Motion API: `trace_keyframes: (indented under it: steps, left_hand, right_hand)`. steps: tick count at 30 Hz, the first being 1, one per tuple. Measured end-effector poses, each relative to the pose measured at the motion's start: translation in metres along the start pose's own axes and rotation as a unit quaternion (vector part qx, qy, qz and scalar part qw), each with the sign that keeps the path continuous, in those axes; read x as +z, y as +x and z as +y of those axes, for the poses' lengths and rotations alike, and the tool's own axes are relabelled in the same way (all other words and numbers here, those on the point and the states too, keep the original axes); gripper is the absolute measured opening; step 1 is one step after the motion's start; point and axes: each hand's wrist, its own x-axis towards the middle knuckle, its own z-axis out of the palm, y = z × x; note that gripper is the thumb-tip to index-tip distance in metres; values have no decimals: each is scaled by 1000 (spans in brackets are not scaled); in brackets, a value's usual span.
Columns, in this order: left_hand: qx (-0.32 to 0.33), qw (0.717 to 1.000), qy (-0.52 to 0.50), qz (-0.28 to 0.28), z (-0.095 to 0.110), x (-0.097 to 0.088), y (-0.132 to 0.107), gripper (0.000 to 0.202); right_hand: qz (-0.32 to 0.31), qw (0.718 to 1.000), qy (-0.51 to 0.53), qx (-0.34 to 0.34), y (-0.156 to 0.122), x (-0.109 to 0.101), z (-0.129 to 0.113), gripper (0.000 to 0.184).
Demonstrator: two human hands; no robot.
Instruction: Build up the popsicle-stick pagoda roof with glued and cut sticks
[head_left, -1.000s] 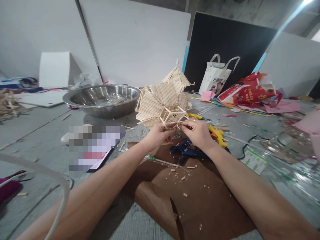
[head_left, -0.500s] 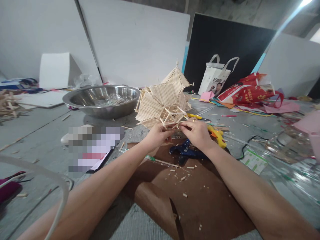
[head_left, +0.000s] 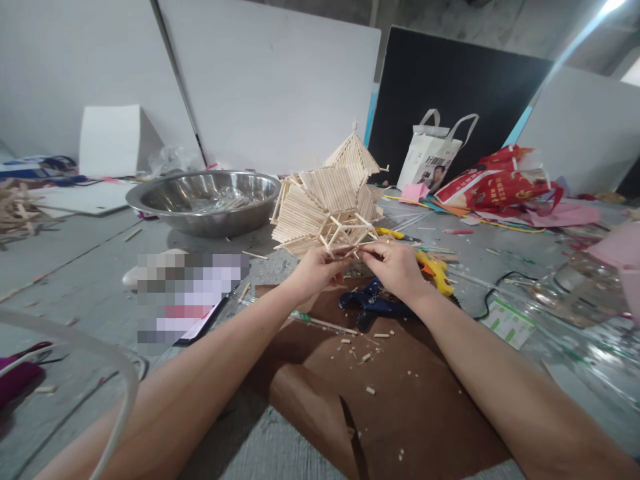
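A model building of pale wooden sticks (head_left: 313, 207), with a pointed roof on top, stands tilted in front of me. At its near lower edge, my left hand (head_left: 320, 270) pinches a part of the open stick frame (head_left: 349, 232). My right hand (head_left: 393, 267), a ring on one finger, pinches the same frame from the right, its fingertips close to the left ones. Exactly which sticks lie between the fingers is partly hidden. Beneath my right hand are blue-handled pliers (head_left: 367, 300), and a yellow glue gun (head_left: 435, 272) lies just past it.
Brown paper (head_left: 415, 413) with stick scraps covers the floor before me. A steel basin (head_left: 200, 223) stands left of the model. A phone-like blurred item (head_left: 195, 300) lies nearer. To the right are a red bag (head_left: 500, 183), a white bag (head_left: 430, 157) and a clear bottle (head_left: 575, 290).
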Motion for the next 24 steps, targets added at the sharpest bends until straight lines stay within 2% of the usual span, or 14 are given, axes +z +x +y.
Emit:
trace_keyframes:
  steps: [6, 15, 24]
  left_hand:
    - [-2, 1000, -16, 2, -1, 0, 0, 39]
    - [-24, 994, -100, 37, -1, 5, 0, 36]
    - [-19, 993, -106, 45, -1, 5, 0, 34]
  right_hand:
    - [3, 1000, 1, -2, 0, 1, 1, 17]
    - [16, 1000, -11, -15, -1, 3, 1, 17]
    - [-1, 1000, -2, -6, 1, 1, 2, 17]
